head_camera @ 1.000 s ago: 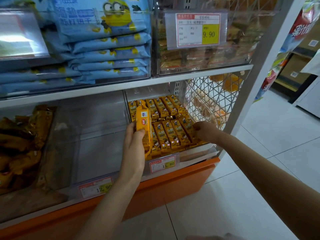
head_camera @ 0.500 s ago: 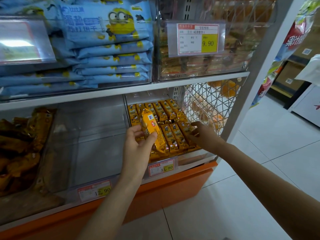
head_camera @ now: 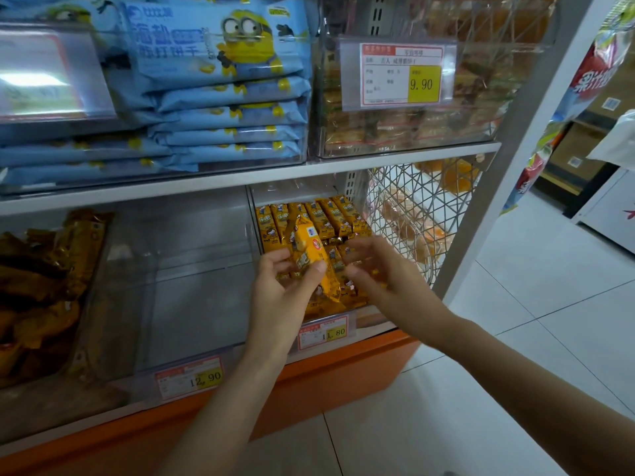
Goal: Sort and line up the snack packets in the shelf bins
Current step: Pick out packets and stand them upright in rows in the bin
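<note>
Snack packet point(head_camera: 307, 250) gripped in left hand point(head_camera: 280, 293).

My right hand point(head_camera: 378, 273) is smeared by motion, so I cannot tell whether its fingertips touch the packets point(head_camera: 330, 214) in the bin point(head_camera: 371, 319). My left hand point(head_camera: 285, 297) covers the lower left of the packet point(head_camera: 309, 249) it grips, and both hands hide the rows along the bin's front edge. The small print on the price tag point(head_camera: 400, 75) is too small to read, and the tag blocks the snacks behind it. Glare wipes out the label point(head_camera: 44, 80) at upper left. The brown bags point(head_camera: 37, 280) run off the left edge.
</note>
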The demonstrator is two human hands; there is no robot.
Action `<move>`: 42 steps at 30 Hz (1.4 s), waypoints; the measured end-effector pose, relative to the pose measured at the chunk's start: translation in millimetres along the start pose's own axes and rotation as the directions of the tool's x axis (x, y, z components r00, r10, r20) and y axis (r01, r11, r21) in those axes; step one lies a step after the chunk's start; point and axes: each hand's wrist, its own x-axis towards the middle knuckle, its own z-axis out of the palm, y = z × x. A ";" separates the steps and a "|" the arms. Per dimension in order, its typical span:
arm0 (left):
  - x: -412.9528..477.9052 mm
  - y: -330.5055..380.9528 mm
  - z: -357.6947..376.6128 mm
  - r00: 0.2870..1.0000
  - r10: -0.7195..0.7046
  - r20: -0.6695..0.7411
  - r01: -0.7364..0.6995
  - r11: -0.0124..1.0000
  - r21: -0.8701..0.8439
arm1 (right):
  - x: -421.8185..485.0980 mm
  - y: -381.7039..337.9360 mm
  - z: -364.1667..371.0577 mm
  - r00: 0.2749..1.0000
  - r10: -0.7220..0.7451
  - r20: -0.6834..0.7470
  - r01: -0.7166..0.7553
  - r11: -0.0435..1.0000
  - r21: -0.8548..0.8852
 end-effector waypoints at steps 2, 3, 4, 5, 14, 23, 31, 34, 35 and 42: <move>-2.1 -1.2 1.0 1.000 0.031 0.000 -0.031 0.998 0.050 | -14.6 -14.7 7.4 0.993 0.025 0.113 -0.038 0.993 0.114; -3.4 -1.9 1.3 0.999 0.045 0.007 -0.045 0.996 0.081 | -18.8 -17.1 10.6 0.991 0.027 0.129 -0.044 0.990 0.134; -4.6 -1.9 1.9 0.998 0.060 0.016 -0.062 0.993 0.102 | -20.7 -16.7 13.7 0.993 0.029 0.117 -0.046 0.989 0.144; -5.8 -1.9 2.5 0.996 0.080 0.028 -0.083 0.989 0.119 | -21.2 -15.8 15.8 0.996 0.032 0.088 -0.046 0.986 0.161; 2.0 5.9 3.9 0.996 0.044 0.076 -0.048 0.998 0.047 | -20.3 -11.5 2.1 0.963 0.204 0.175 -0.262 0.853 0.451; 9.8 11.7 -6.8 0.916 0.305 0.262 -0.400 0.763 0.508 | -7.7 -0.5 -20.6 0.974 0.020 -0.224 -0.086 0.953 -0.291; 30.8 -15.2 -67.3 0.800 0.299 0.521 -0.580 0.161 0.798 | 28.0 51.9 -35.2 0.976 0.132 -0.173 -0.216 0.677 -0.704; 29.5 -21.7 -71.3 0.806 0.289 0.517 -0.576 0.179 0.797 | 35.5 60.2 -25.3 0.973 0.170 -0.155 -0.226 0.585 -0.779; 29.0 -22.7 -71.5 0.805 0.294 0.516 -0.576 0.180 0.797 | 38.3 63.0 -22.1 0.969 0.187 -0.160 -0.238 0.559 -0.794; 32.0 -26.1 -73.5 0.784 0.322 0.531 -0.600 0.170 0.782 | 37.9 78.2 -13.6 0.950 0.312 -0.027 -0.190 0.504 -0.843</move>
